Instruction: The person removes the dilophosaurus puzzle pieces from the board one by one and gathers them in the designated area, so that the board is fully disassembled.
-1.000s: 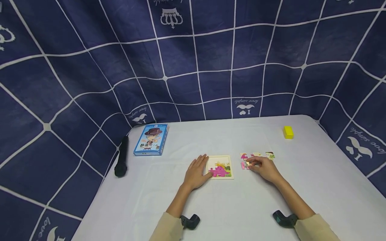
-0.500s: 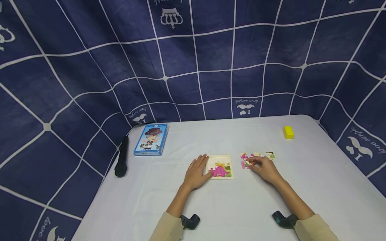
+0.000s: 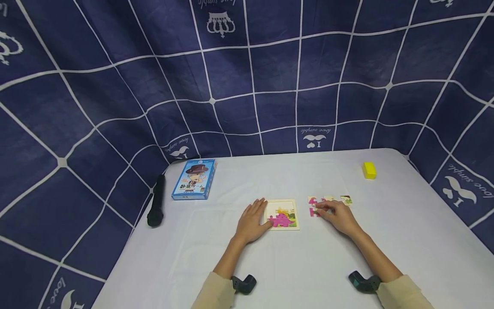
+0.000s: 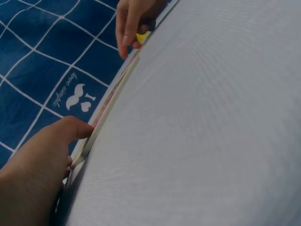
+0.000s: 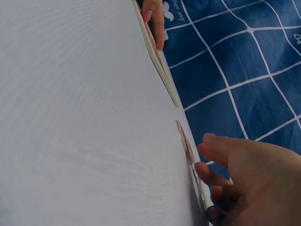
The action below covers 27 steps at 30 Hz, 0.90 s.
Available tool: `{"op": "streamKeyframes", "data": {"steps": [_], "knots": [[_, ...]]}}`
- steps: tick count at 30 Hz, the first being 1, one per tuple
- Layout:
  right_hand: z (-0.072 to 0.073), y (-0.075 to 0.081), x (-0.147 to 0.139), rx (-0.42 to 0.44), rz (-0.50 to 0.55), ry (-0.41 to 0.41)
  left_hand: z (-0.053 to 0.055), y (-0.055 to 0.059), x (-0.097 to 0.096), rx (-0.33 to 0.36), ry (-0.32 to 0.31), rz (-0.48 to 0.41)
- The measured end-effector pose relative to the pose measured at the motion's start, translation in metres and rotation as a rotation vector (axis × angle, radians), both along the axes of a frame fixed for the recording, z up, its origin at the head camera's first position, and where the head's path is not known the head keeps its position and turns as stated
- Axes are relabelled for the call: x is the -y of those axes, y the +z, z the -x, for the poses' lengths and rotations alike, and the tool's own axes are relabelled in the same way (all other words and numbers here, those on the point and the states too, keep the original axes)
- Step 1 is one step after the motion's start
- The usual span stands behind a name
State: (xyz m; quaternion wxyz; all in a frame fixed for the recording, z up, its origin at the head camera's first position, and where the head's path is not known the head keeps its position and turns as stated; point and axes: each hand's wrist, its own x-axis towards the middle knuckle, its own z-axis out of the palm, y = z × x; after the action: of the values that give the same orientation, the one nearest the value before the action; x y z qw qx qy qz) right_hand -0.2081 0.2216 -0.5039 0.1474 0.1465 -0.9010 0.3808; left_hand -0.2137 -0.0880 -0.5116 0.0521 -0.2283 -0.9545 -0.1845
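A small square puzzle tray [image 3: 296, 219] with a pale rim lies on the white table, partly filled with a pink dinosaur picture. My left hand [image 3: 251, 221] rests along its left side, fingers extended and thumb over the lower left corner; in the left wrist view the thumb [image 4: 77, 128] presses on the rim. Loose puzzle pieces [image 3: 311, 212] lie to the right of the tray. Over them is my right hand [image 3: 338, 216], its bent thumb and index fingertips right at the nearest pieces. The right wrist view shows a gap between those fingertips [image 5: 209, 139], with no piece visible in it.
A blue card-game box [image 3: 194, 179] lies at the back left, beside a black microphone [image 3: 156, 201] near the table's left edge. A yellow block [image 3: 368, 170] stands at the back right. Behind the table hangs a dark blue curtain [image 3: 270, 68] with white lines.
Under my right fingertips the nearest pieces have shifted very slightly. My left hand and the tray stay in place; the head view has tilted a touch.
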Motion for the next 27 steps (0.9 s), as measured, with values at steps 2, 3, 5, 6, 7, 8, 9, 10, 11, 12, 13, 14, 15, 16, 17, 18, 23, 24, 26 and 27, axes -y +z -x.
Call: {"op": "streamKeyframes", "data": {"steps": [2,3,5,6,7,8,9,10,11,12,13,14,15,16,17,18,23,24,26,27], "knots": [[0.0,0.0,0.002,-0.017,0.023,-0.007,0.0,0.0,0.0,0.004,0.002,0.005],[0.0,0.001,0.004,-0.03,0.033,-0.012,0.0,-0.001,0.0,0.005,0.005,0.005],[0.001,0.003,0.008,-0.049,0.054,-0.021,0.0,-0.001,-0.001,0.002,0.013,0.0],[0.001,0.004,0.011,-0.056,0.066,-0.021,0.0,-0.001,-0.001,-0.004,0.018,-0.003],[0.001,0.005,0.014,-0.061,0.073,-0.021,0.0,-0.001,-0.002,-0.005,0.024,-0.006],[0.002,0.006,0.017,-0.067,0.08,-0.019,0.0,-0.001,-0.003,-0.01,0.031,-0.011],[0.002,0.007,0.02,-0.074,0.084,-0.014,-0.001,-0.002,-0.004,-0.008,0.041,-0.011],[0.003,0.008,0.024,-0.075,0.088,-0.007,-0.001,-0.002,-0.005,-0.007,0.052,-0.013],[0.003,0.008,0.027,-0.074,0.092,0.001,-0.001,-0.003,-0.006,-0.003,0.062,-0.011],[0.003,0.009,0.031,-0.072,0.098,0.01,-0.002,-0.003,-0.007,-0.002,0.072,-0.009],[0.004,0.01,0.035,-0.071,0.1,0.017,-0.002,-0.004,-0.008,0.002,0.081,-0.005],[0.005,0.01,0.04,-0.071,0.099,0.025,-0.002,-0.005,-0.009,0.003,0.091,0.0],[0.005,0.011,0.044,-0.071,0.1,0.036,-0.003,-0.005,-0.01,0.002,0.099,0.004],[0.006,0.01,0.048,-0.072,0.099,0.046,-0.003,-0.006,-0.01,0.0,0.106,0.008],[0.006,0.01,0.053,-0.075,0.097,0.056,-0.003,-0.006,-0.011,-0.003,0.11,0.01],[0.007,0.01,0.057,-0.078,0.093,0.067,-0.003,-0.007,-0.012,-0.006,0.114,0.017],[0.01,0.006,0.077,-0.04,0.074,0.14,-0.003,-0.007,-0.013,-0.013,0.117,0.032],[0.011,0.006,0.08,-0.025,0.064,0.15,-0.003,-0.007,-0.013,-0.014,0.115,0.037],[0.011,0.005,0.086,0.007,0.035,0.171,-0.002,-0.007,-0.013,-0.017,0.111,0.045],[0.011,0.005,0.088,0.021,0.018,0.176,-0.002,-0.007,-0.013,-0.019,0.108,0.047]]}}
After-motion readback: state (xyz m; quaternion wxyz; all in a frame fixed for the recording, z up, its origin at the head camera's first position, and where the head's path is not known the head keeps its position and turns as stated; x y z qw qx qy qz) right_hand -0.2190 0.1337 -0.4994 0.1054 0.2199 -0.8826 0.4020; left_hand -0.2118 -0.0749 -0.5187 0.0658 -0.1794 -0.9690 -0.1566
